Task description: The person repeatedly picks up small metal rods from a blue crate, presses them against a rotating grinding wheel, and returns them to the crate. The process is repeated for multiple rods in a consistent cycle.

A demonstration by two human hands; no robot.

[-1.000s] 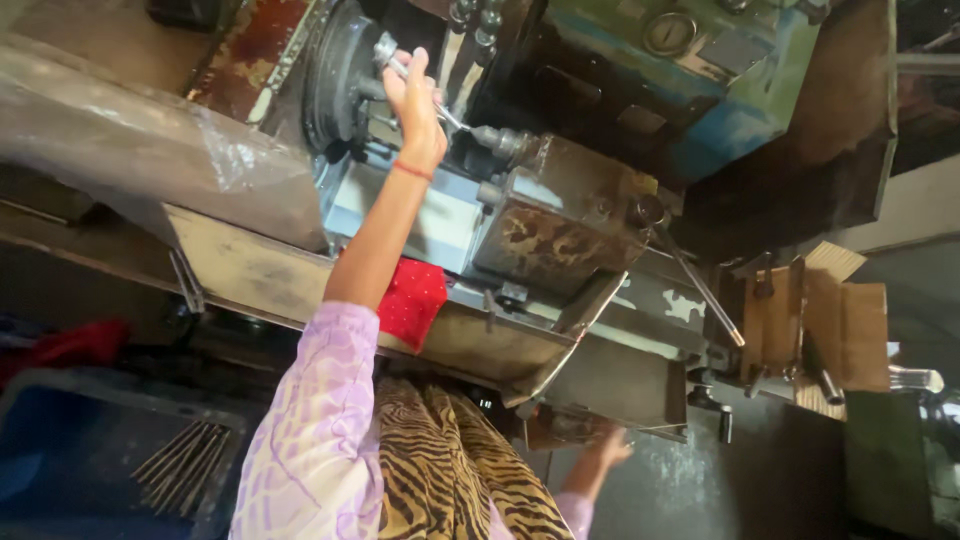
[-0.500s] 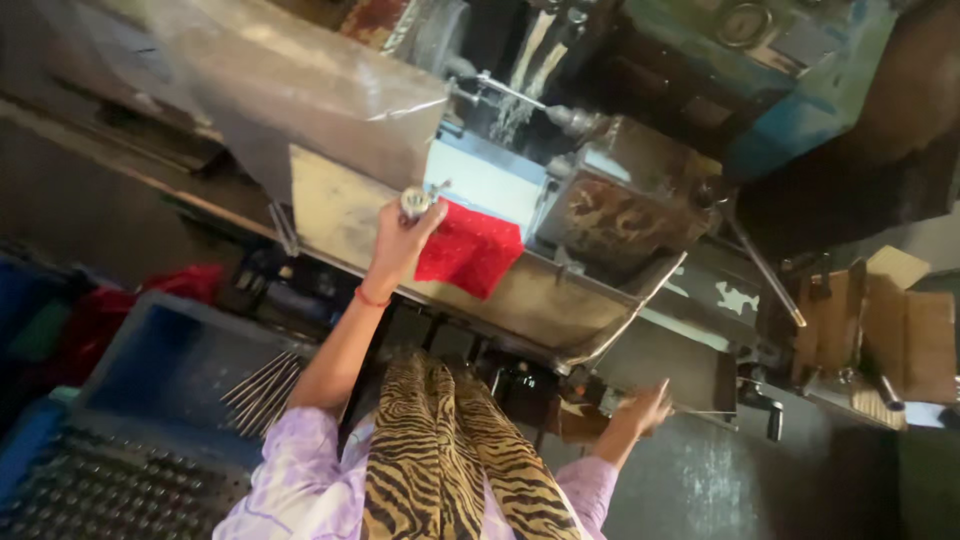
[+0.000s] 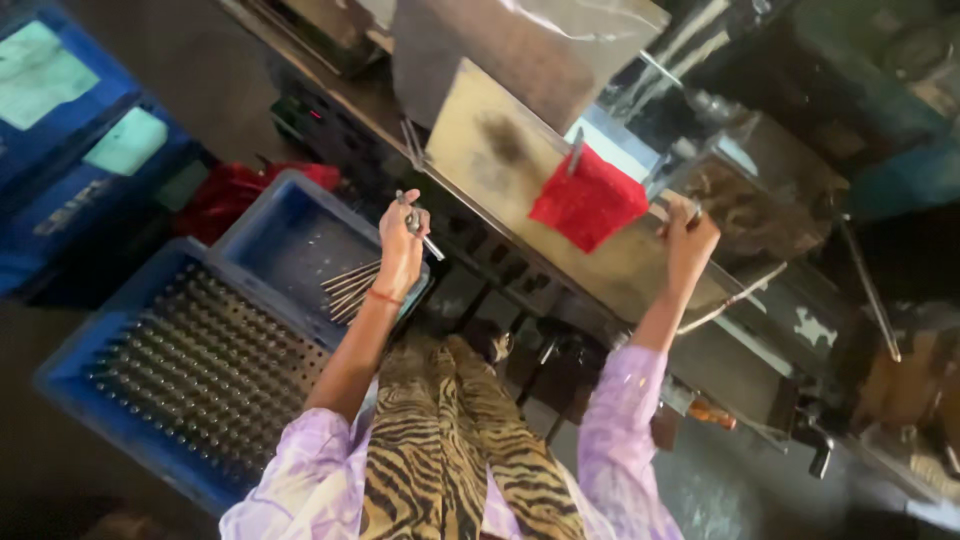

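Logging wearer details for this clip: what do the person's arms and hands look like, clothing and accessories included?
Both arms wear loose lilac sleeves with a faint pale print, ending near the elbow, so the forearms are bare. The left hand has a thin red-orange band at the wrist. The right hand shows no band, ring or glove that I can make out. A tiger-striped scarf hangs between the arms.

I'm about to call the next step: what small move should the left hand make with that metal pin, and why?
Probably lower the left hand toward the blue crate just below it. The hand grips a metal pin, and loose rods of a similar kind already lie at the crate's edge. The right hand is up at the machine tray beside the red cloth.
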